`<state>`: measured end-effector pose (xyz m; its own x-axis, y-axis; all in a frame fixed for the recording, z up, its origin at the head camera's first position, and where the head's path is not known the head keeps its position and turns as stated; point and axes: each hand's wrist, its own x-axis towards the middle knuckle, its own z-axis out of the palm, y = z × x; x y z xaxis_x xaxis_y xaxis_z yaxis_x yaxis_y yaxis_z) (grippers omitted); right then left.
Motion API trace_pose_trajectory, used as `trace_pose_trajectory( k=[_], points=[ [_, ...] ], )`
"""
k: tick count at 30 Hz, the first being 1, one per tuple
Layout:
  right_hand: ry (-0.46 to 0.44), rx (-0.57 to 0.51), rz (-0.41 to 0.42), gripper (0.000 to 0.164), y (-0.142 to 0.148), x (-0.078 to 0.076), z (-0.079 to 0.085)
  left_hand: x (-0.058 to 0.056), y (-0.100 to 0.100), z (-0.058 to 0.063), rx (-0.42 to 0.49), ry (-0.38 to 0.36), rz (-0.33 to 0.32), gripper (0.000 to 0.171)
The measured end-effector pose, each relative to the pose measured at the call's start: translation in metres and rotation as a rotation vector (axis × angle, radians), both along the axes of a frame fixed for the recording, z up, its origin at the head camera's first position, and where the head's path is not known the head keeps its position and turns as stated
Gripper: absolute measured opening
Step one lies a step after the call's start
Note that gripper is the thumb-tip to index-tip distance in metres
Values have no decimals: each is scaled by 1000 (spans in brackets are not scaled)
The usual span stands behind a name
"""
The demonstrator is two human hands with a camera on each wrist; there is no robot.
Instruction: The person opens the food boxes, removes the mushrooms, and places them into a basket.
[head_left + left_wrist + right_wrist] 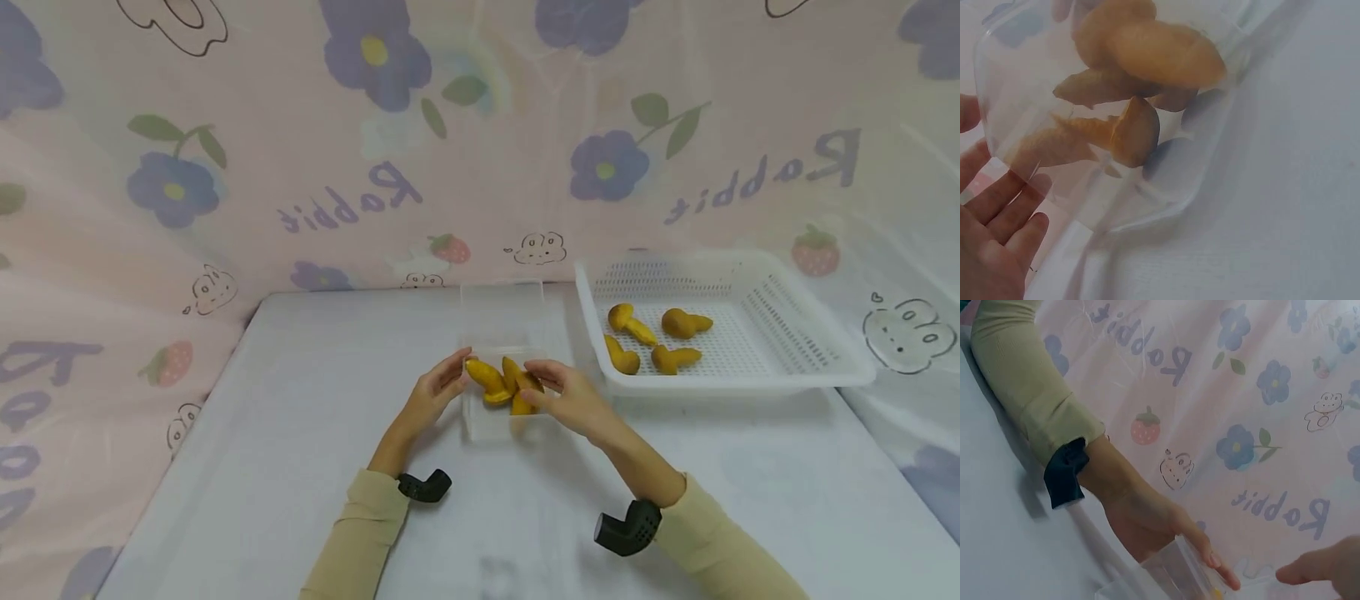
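Observation:
A clear plastic box (487,429) stands on the table with its lid (501,304) folded back, and several yellow-brown mushrooms (489,382) lie in it. My left hand (427,400) rests against the box's left side, its fingers fairly straight; the left wrist view shows the fingers (1007,209) along the clear wall. My right hand (577,404) is over the box's right side, thumb and fingers around a mushroom (530,382). Through the wall, more mushrooms (1137,132) appear in the left wrist view. In the right wrist view only part of my right hand (1325,565) shows.
A white perforated basket (810,358) stands at the back right, with several mushrooms (678,323) in its left part. The white table (322,358) ends at a printed curtain (480,167) behind.

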<state>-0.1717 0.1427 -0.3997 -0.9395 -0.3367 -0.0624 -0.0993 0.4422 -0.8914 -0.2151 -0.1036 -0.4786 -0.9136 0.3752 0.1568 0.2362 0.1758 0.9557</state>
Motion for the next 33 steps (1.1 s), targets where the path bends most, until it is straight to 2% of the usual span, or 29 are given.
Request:
trace_pose_trajectory(
  k=[6,11,15,19,22,26,33],
  points=[
    [70,66,17,39,-11,3,-1,2,0,-2,1,1,-1,49],
    [204,79,6,28,-22,-1,-8,1,-1,-3,13,-7,-4,49],
    [270,110,-14,26,-29,-6,-10,-1,-3,-2,25,0,-11,50],
    [287,157,-38,30,-33,-10,-10,-4,-5,0,10,16,-9,50],
    [262,170,-41,32,-33,-11,-9,-5,-5,1,11,14,-18,50],
    [216,189,-36,36,-32,-10,-8,-5,-5,1,16,8,-27,50],
    [216,219,2,43,-31,-9,-10,-5,-3,1,33,29,-43,50]
  ],
)
